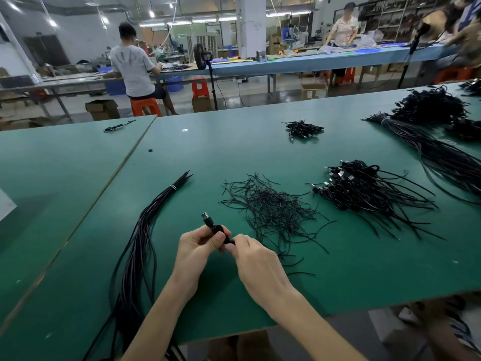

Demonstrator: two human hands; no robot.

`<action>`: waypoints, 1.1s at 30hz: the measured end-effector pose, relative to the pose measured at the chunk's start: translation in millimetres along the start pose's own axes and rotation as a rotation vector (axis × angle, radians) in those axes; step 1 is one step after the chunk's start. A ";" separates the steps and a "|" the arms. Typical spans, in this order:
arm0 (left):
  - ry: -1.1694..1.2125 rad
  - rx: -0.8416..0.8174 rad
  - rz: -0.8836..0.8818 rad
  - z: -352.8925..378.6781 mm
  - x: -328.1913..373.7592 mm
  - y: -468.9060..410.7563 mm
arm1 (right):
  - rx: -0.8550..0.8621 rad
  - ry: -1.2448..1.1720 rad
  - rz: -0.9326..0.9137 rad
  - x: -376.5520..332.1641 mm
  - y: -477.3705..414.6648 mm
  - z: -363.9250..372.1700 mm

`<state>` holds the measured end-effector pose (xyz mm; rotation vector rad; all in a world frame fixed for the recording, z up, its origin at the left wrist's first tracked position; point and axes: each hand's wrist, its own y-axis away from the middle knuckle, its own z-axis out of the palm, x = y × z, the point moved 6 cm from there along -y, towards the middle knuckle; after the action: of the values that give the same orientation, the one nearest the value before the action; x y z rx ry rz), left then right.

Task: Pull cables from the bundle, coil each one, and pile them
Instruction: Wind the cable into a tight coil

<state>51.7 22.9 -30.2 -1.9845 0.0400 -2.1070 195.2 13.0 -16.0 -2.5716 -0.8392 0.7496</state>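
Observation:
A long bundle of black cables [140, 238], bound by a white band near its far end, lies on the green table [78, 178] to the left of my hands and hangs over the near edge. My left hand [197, 246] grips a coiled black cable [216, 229] whose plug sticks up and away from me. My right hand [253, 254] pinches the same coil from the right side. A pile of coiled cables [359, 188] with loose tails lies to the right. Thin black ties [273, 209] are scattered just beyond my right hand.
A small heap of coiled cables [303, 128] sits farther back. A big cable bundle [442, 152] and a dark heap [432, 102] fill the right side. A single cable [118, 126] lies far left. People work at benches beyond the table.

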 end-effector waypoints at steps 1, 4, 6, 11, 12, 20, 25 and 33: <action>0.004 -0.002 -0.005 0.4 -0.7 0.2 | -0.003 -0.006 0.006 0.3 -0.3 0.2; 0.060 0.005 -0.063 1.0 -3.8 1.2 | -0.051 -0.034 0.017 1.8 -1.9 4.1; 0.087 0.008 -0.106 1.9 -6.2 1.2 | -0.084 -0.041 0.006 2.5 -2.7 6.1; 0.029 -0.048 -0.147 5.3 -9.3 -0.2 | -0.137 -0.082 0.011 5.4 -1.4 7.2; 0.016 -0.076 -0.147 6.4 -8.6 -1.0 | -0.143 -0.105 0.027 6.9 -1.0 7.5; -0.319 -0.215 -0.045 16.9 11.3 -49.8 | 0.062 -0.574 0.356 39.1 -5.6 -2.2; -0.775 -0.020 0.000 26.7 0.4 -96.9 | 0.182 -0.654 0.469 52.7 -4.0 -2.9; -0.978 -0.003 -0.054 48.1 -20.6 -117.7 | 0.197 -0.686 0.504 57.4 -4.0 -0.8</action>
<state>81.3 148.1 -24.8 -2.7870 -0.1855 -0.9513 233.3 51.6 -35.2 -2.3613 -0.2301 1.8220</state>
